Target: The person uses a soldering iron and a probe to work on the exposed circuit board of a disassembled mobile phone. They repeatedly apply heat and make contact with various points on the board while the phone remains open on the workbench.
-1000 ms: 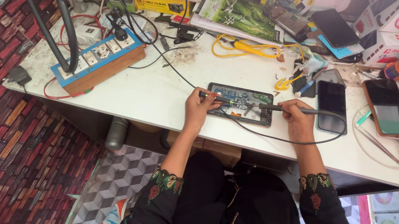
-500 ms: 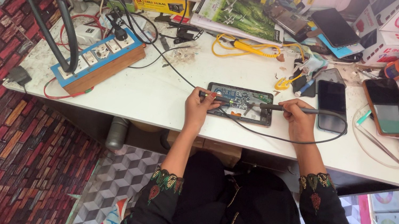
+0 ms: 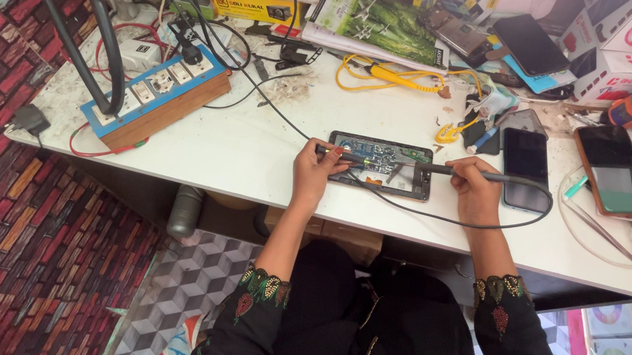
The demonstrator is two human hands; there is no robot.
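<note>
Nothing has moved since the earlier frames: both hands and the opened phone sit as before. Left hand point(image 3: 315, 171) is closed on thin tweezers point(image 3: 341, 154), tip over the opened phone point(image 3: 380, 165), which lies near the front edge of the worktop point(image 3: 251, 158), about mid-length. Right hand point(image 3: 475, 187) is clamped on a soldering iron point(image 3: 454, 171), tip on the board from the right. Risk: the iron's cable point(image 3: 446, 219) loops along the front edge by the right wrist; a snag could drag the tip across the board. Another phone point(image 3: 526, 157) lies just beside the right hand; the power strip point(image 3: 154, 95) is near the left edge.
</note>
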